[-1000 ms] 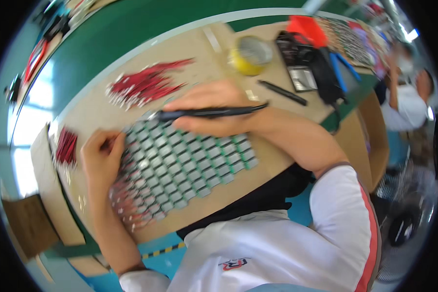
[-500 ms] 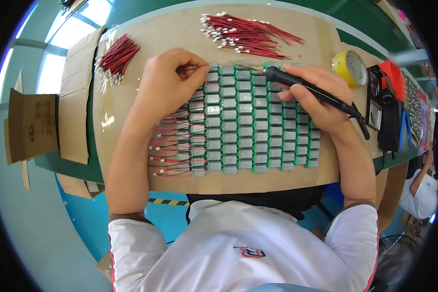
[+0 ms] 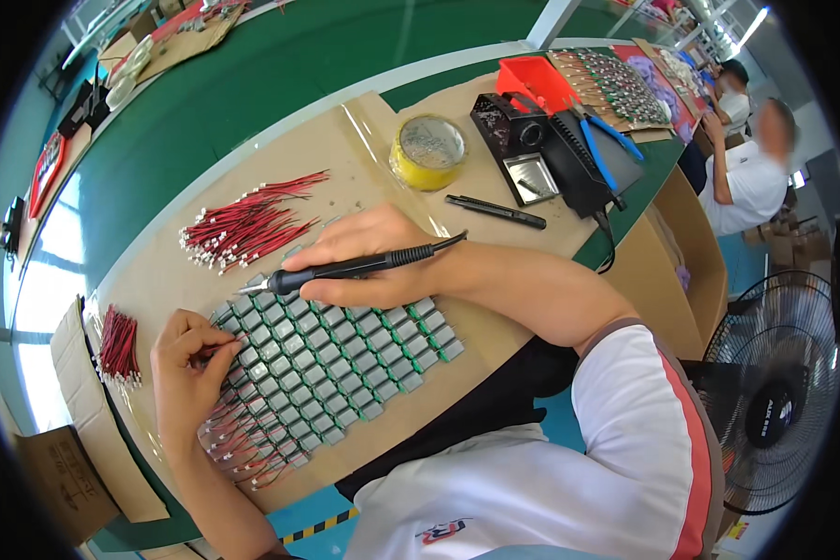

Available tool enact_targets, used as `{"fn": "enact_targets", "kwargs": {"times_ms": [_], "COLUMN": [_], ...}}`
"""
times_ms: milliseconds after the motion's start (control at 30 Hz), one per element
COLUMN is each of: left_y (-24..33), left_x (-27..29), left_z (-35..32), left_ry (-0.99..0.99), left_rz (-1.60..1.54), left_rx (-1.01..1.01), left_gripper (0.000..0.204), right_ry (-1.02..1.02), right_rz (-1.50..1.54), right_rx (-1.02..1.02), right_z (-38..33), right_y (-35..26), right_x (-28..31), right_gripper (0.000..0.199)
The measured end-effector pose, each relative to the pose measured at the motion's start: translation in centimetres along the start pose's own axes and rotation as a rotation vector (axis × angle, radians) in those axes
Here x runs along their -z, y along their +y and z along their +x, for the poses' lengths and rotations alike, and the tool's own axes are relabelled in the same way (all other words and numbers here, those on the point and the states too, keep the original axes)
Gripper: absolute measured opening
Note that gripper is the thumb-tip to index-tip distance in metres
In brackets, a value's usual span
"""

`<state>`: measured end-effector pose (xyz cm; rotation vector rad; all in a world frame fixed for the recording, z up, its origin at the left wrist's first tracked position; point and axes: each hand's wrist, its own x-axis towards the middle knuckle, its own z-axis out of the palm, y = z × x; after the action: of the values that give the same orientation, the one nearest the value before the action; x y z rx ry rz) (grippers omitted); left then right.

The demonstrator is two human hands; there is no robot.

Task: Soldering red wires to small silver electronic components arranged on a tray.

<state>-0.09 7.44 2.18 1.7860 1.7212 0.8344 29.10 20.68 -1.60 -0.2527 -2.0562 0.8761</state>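
Observation:
My right hand [image 3: 383,252] is wrapped round a black soldering iron [image 3: 331,272], whose metal tip points left over the far left corner of a grid of small grey-and-green circuit boards [image 3: 313,359]. At the grid's left edge, my left hand [image 3: 185,369] is closed in a pinch, with a thin red-and-black wire partly showing between its fingers. Along the near left rows, several red-and-black wires [image 3: 238,439] lie across the boards. Beyond the grid rests a pile of red wires with white connectors [image 3: 252,219]. A smaller wire bundle [image 3: 119,345] sits farther left.
Yellow tape roll [image 3: 429,154], black box cutter [image 3: 497,211] and soldering station [image 3: 574,159] lie to the right. Blue-handled pliers [image 3: 597,154] and a red bin [image 3: 537,82] are beside it. Cardboard [image 3: 103,411] stands left. A fan [image 3: 770,392] and two people are at right.
The view has swung to the right, bringing the fan, the box cutter and more of the neighbouring bench into sight. Both hands stay near the grid's far left corner, the iron still held.

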Motion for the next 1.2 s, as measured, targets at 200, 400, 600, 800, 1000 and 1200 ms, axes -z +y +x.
{"fn": "enact_targets", "kwargs": {"times_ms": [200, 400, 600, 800, 1000, 1200], "left_y": [0.0, -1.0, -1.1, -2.0, -2.4, -2.6], "left_x": [0.3, 0.7, 0.3, -0.2, -0.7, -0.8], "left_z": [-1.0, -0.8, -0.5, -0.4, -0.4, -0.1], "left_ry": [0.024, 0.021, 0.045, 0.087, 0.138, 0.168], "left_rz": [0.033, 0.083, 0.099, 0.012, 0.041, 0.053], "left_rx": [0.000, -0.070, -0.178, -0.124, -0.133, -0.104], "left_gripper": [0.011, 0.010, 0.013, 0.012, 0.012, 0.014], "right_ry": [0.000, -0.135, -0.213, -0.278, -0.307, -0.322], "right_rz": [0.033, -0.003, -0.019, -0.031, -0.055, -0.058], "right_rx": [0.017, 0.013, -0.112, -0.087, -0.052, -0.094], "right_z": [0.0, 0.6, 0.5, 0.8, 0.8, 0.8], "right_y": [0.1, -0.3, -1.3, -0.9, -0.8, -0.9], "right_x": [-0.8, 0.0, 0.7, 0.7, 0.6, 0.5], "right_gripper": [0.034, 0.035, 0.032, 0.034, 0.035, 0.035]}}
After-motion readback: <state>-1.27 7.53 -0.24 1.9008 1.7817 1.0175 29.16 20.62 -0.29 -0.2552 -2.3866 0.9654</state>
